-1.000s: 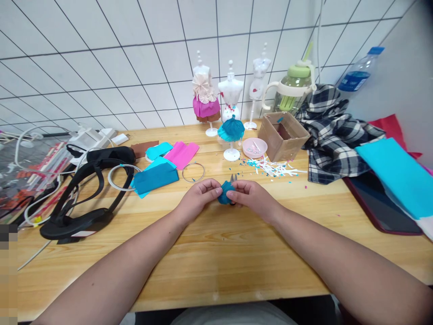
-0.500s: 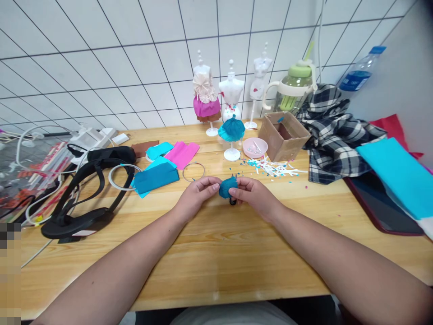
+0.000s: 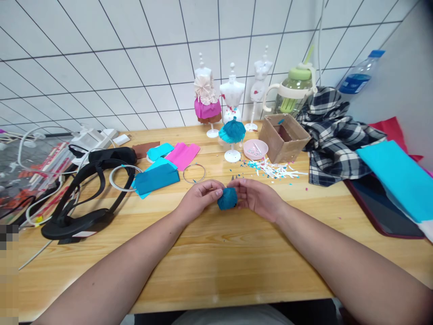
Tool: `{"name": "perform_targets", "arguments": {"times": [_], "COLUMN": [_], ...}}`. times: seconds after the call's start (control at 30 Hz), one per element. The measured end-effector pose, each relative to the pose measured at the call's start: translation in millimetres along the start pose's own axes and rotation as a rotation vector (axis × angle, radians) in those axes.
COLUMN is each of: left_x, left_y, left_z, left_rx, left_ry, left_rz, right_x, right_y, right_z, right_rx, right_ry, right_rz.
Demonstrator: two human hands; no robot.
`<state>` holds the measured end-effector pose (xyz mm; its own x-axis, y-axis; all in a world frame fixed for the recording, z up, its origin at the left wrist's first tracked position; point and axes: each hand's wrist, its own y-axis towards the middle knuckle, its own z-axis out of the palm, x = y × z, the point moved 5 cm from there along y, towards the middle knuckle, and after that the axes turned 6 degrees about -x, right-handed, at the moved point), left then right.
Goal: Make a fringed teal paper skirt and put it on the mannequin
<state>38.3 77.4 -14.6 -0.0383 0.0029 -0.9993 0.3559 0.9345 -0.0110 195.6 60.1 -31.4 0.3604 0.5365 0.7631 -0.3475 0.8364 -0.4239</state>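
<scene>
My left hand [image 3: 204, 198] pinches a gathered piece of teal crepe paper [image 3: 227, 199] between thumb and fingers, above the middle of the table. My right hand [image 3: 259, 198] is just to the right of the paper, its fingers apart and slightly curved. Whether its fingertips touch the paper, I cannot tell. A grey pointed tip [image 3: 232, 178] shows beyond the right fingertips, apparently from a tool mostly hidden behind the paper and hand. Behind the hands, a small white dress form [image 3: 232, 92] wears a teal paper skirt [image 3: 233, 131].
Two more dress forms stand behind, one in a pink skirt [image 3: 207, 109]. Paper scraps [image 3: 275, 170] lie by a pink dish [image 3: 255, 149] and cardboard box [image 3: 284, 137]. Teal paper [image 3: 157, 179], a wire ring [image 3: 194, 173] and a black headset [image 3: 81, 221] are left; a tablet [image 3: 379, 207] is right.
My right thumb and fingers have come off the teal paper and spread. The paper, still in my left hand, has turned and dropped slightly. The black handle below it is now mostly covered.
</scene>
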Motion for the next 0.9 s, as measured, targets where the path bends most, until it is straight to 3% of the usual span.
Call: {"name": "perform_targets", "arguments": {"times": [0.17, 0.37, 0.5, 0.67, 0.77, 0.9], "left_x": [-1.5, 6.1, 5.9, 3.7, 6.7, 9.0], "left_y": [-1.1, -1.9, -1.6, -0.4, -0.8, -2.8], "left_z": [1.4, 1.0, 2.7, -1.5, -0.6, 2.3], "left_rx": [0.068, 0.093, 0.093, 0.003, 0.028, 0.086], "left_ry": [0.033, -0.152, -0.111, -0.066, -0.042, 0.002], "left_rz": [0.033, -0.019, -0.028, -0.025, -0.075, -0.1], "right_x": [-3.8, -0.6, -0.4, 5.5, 13.6, 18.5], "right_y": [2.6, 1.7, 1.8, 3.7, 0.8, -4.8], "right_z": [-2.3, 1.4, 2.1, -4.3, -4.5, 2.9], "right_rx": [-0.029, 0.015, 0.041, -0.07, -0.12, -0.087], "right_ry": [-0.09, 0.041, 0.018, -0.246, -0.438, -0.701], "right_rz": [-0.002, -0.058, -0.087, -0.248, -0.406, -0.566]}}
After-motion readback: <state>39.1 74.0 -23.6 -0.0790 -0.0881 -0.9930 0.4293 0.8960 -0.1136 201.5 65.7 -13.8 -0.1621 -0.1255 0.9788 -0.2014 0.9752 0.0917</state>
